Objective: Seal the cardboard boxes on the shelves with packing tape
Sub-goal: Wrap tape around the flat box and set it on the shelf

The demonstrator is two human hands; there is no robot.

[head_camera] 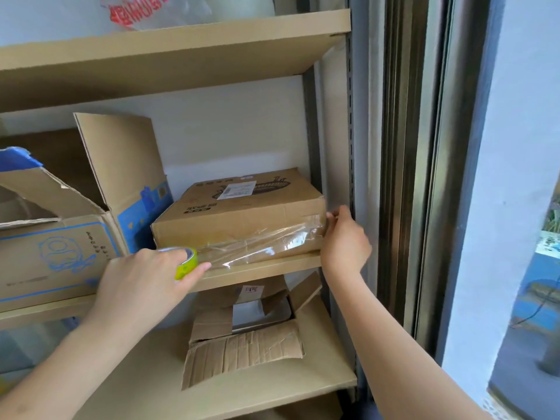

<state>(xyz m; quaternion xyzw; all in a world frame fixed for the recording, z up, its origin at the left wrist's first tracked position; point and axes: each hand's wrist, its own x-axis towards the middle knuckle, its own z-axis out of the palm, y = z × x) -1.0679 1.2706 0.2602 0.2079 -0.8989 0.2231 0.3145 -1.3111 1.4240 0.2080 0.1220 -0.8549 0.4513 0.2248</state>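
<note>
A flat brown cardboard box (242,212) with a white label lies on the middle shelf (260,269). A strip of clear packing tape (260,242) runs across its front face. My left hand (151,277) grips a tape roll with a yellow-green core (188,262) at the box's lower left corner. My right hand (345,237) pinches the tape's end at the box's right front corner, next to the shelf upright.
A larger open box with blue print (57,253) stands to the left, flaps raised. On the shelf below sits an open, torn box (245,331). A plastic bag (145,10) lies on the top shelf. A dark window frame (403,177) runs down the right.
</note>
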